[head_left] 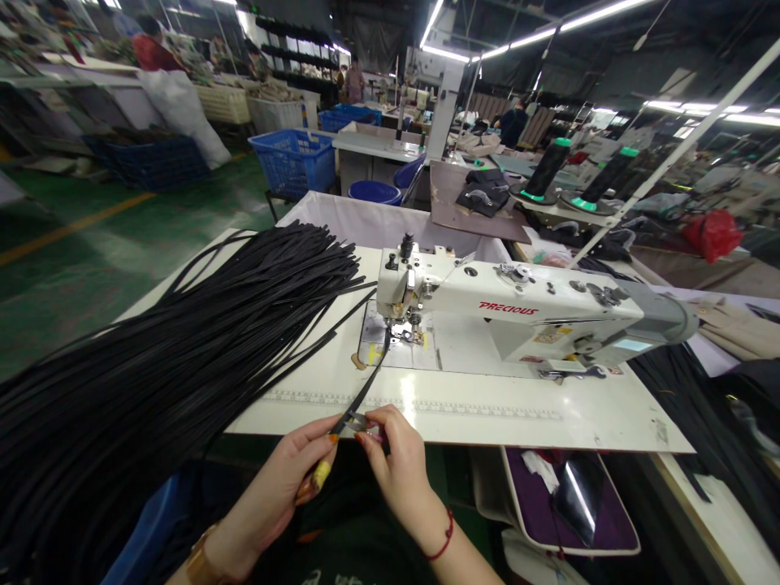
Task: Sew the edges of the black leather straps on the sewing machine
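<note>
- A single black strap (369, 383) runs from under the needle area of the white sewing machine (457, 296) toward the person, over the front edge of the desk (609, 426), and its near part lies between the fingers of the left hand (286, 475).
- The left fingers are closed on the strap, thumb on top; a yellow wrapping (321, 474) covers part of one finger.
- The right hand (402, 463) is just beside the left, its thumb and forefinger closed on a small metal cutting tool (358, 422), with a bit of pink showing at the grip.
- The tool's metal end is at the strap, just beyond the left fingertips; whether its blades are open or shut is too small to tell.
- Between the hands and the machine, the strap crosses a printed ruler strip (426, 406) on the desk.
- A large heap of black straps (201, 333) covers the left side of the desk and hangs over the front edge, to the left of the left hand.
- A purple-lined tray (573, 504) is below the desk, right of the right hand.
- Behind the machine, two black thread cones (550, 169) stand to the right and a blue basket (296, 162) to the left.
</note>
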The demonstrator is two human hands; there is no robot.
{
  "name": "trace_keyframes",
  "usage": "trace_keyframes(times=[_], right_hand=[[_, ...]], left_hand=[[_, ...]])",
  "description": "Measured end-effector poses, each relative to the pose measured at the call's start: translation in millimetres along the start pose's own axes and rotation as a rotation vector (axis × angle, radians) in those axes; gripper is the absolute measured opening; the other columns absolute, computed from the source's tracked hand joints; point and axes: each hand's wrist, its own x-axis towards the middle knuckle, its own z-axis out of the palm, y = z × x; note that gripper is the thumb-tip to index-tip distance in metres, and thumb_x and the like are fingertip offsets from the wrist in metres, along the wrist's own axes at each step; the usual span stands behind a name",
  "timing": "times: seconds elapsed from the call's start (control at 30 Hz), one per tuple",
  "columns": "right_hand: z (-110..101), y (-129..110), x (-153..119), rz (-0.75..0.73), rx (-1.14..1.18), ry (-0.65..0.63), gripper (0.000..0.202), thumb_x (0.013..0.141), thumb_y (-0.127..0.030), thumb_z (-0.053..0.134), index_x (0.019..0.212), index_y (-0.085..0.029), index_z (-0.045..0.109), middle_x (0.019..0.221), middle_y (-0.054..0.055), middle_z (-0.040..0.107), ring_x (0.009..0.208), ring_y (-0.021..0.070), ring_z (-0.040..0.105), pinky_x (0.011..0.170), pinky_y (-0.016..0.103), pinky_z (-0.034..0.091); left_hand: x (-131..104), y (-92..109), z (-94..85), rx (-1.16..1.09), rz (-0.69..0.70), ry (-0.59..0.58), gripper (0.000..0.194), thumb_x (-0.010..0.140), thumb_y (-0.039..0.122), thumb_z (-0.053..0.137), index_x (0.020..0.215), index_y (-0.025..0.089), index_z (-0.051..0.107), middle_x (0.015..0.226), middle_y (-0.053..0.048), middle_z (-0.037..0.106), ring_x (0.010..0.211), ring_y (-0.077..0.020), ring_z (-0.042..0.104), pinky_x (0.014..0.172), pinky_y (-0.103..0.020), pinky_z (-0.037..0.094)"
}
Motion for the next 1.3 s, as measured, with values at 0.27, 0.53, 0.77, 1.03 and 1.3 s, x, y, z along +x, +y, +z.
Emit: trace_keyframes(times=[0.27,0.53,0.77,1.03,1.3], right_hand=[[1.4,-2.2,3.1,-0.009,0.010,0.020,0.016,0.090,-0.016,0.059,0.104,-0.023,0.057,0.094,0.003,0.063,0.085,0.0179,0.058,0.073,0.029,0.047],[7.9,-15.9,2.2,0.153,0.016,0.078,0.018,0.084,-0.014,0.064,0.100,-0.022,0.059,0.085,0.001,0.063,0.075,0.0165,0.059,0.067,0.027,0.046],[3.3,-23.3,-7.6,-0.241,-0.169,0.210,0.008,0.090,-0.018,0.060,0.096,-0.023,0.058,0.081,0.003,0.066,0.072,0.0187,0.060,0.066,0.031,0.044],[-4.1,-18.7,-17.0,-0.070,-0.007,0.144,0.009,0.090,-0.020,0.058,0.099,-0.023,0.056,0.083,0.002,0.060,0.071,0.0158,0.058,0.062,0.027,0.047],[-18.1,1.3,-21.9,0.137,0.070,0.207,0.012,0.090,-0.022,0.056,0.102,-0.022,0.056,0.088,0.002,0.060,0.077,0.0162,0.057,0.071,0.029,0.048]], left_hand=[[5.4,-5.9,-1.8,-0.043,0.002,-0.084,0.040,0.084,0.039,0.065,0.115,0.015,0.062,0.054,0.009,0.031,0.045,-0.0045,0.014,0.039,-0.016,0.012],[6.1,-10.5,-6.8,0.073,-0.011,-0.037,0.047,0.080,0.045,0.068,0.117,0.015,0.063,0.056,0.008,0.035,0.047,-0.0046,0.023,0.041,-0.016,0.016],[2.5,-7.9,4.3,-0.005,-0.006,-0.020,0.042,0.075,0.044,0.074,0.107,0.017,0.068,0.058,0.005,0.041,0.047,-0.0047,0.026,0.041,-0.015,0.018],[0.9,-12.2,0.1,-0.046,-0.002,-0.040,0.033,0.078,0.044,0.071,0.097,0.017,0.067,0.058,0.007,0.036,0.046,-0.0036,0.019,0.040,-0.016,0.014],[3.8,-17.7,1.8,-0.005,-0.009,-0.046,0.044,0.081,0.044,0.068,0.115,0.017,0.061,0.058,0.008,0.038,0.044,-0.0035,0.021,0.041,-0.017,0.013]])
